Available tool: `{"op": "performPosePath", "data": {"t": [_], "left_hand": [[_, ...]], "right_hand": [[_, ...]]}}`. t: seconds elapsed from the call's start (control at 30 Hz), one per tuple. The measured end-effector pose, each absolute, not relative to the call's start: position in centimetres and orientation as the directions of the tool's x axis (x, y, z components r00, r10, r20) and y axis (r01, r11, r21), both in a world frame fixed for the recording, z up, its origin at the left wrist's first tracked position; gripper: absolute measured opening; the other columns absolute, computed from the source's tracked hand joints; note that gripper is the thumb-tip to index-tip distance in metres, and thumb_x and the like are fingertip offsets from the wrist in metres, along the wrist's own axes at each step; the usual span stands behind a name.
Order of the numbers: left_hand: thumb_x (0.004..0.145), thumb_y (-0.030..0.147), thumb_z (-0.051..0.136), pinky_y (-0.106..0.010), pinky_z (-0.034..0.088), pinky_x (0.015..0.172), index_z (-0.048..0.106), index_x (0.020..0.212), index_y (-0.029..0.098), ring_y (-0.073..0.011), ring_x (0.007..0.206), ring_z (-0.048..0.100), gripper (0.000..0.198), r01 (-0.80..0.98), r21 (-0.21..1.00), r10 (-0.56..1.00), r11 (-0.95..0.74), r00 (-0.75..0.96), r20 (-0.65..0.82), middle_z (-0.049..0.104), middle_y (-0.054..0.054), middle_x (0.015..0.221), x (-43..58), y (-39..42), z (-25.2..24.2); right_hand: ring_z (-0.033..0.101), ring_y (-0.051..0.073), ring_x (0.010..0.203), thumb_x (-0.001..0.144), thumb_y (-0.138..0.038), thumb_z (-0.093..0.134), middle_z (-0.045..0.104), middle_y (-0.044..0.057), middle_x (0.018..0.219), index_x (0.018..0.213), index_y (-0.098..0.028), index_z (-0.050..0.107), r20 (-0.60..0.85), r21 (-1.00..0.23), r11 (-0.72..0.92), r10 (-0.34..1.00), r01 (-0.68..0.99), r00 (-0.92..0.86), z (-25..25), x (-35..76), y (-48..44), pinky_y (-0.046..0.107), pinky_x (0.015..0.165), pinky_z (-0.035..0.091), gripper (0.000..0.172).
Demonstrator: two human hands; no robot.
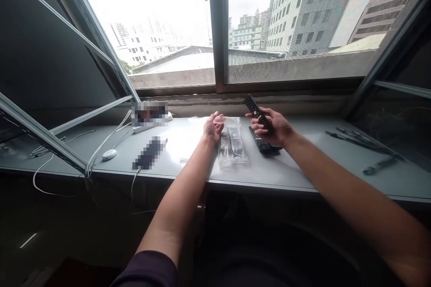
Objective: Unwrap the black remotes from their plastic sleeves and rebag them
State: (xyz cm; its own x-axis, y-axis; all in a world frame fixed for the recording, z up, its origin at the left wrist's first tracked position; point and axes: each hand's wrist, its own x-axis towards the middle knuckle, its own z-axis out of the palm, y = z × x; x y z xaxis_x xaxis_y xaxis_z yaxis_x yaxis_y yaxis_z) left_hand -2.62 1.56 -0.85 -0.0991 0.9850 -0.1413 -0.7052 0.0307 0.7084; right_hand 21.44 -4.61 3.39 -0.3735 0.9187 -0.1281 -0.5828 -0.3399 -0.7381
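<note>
right of centre, the right hand (275,128) grips a slim black remote (256,113) that slack fingering could drop; the left hand (211,128) curls, hold unclear.

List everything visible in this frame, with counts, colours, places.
remote: one, black, in right hand
lower remotes: at least one, black, on table
plastic bag: count unclear, clear, by left hand
oval thing: one, white, table's left
cables: several, white, table's left
pixelated items: two, colours obscured, left
thin items: several, dark, table's right
table: one, grey, below window
frame bars: several, grey, left side
window: one, dark-framed, behind table
buildings: several, white and grey, outside
sleeve: one, purple, left arm
left hand: one, bare, at bag
right hand: one, bare, holding remote
</note>
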Motion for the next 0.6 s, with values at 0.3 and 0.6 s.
{"op": "performPosePath", "data": {"t": [0.3, 0.6], "left_hand": [[0.095, 0.023, 0.08, -0.016, 0.055, 0.059, 0.072, 0.105, 0.018, -0.0102, 0.078, 0.075, 0.014, -0.705, 0.709, 0.987, 0.017, -0.104, -0.126, 0.079, -0.006, 0.106, -2.8, 1.3, -0.4], [0.091, 0.023, 0.084, -0.015, 0.055, 0.059, 0.073, 0.113, 0.02, -0.0093, 0.076, 0.074, 0.025, -0.715, 0.699, 0.986, 0.019, -0.101, -0.13, 0.079, -0.006, 0.107, -2.9, 1.4, -0.3]], "right_hand": [[0.072, 0.018, 0.068, 0.112, -0.038, 0.05, 0.08, 0.016, 0.107, 0.112, -0.02, 0.069, -0.13, -0.799, -0.298, 0.934, -0.523, -0.332, 2.9, 21.8, -3.8, 0.022, 0.042, 0.057, 0.026], [0.059, 0.021, 0.063, 0.092, -0.029, 0.053, 0.072, 0.012, 0.089, 0.113, -0.02, 0.073, -0.083, -0.812, -0.233, 0.954, -0.536, -0.289, 2.3, 21.8, -3.6, 0.031, 0.045, 0.052, 0.03]]}}
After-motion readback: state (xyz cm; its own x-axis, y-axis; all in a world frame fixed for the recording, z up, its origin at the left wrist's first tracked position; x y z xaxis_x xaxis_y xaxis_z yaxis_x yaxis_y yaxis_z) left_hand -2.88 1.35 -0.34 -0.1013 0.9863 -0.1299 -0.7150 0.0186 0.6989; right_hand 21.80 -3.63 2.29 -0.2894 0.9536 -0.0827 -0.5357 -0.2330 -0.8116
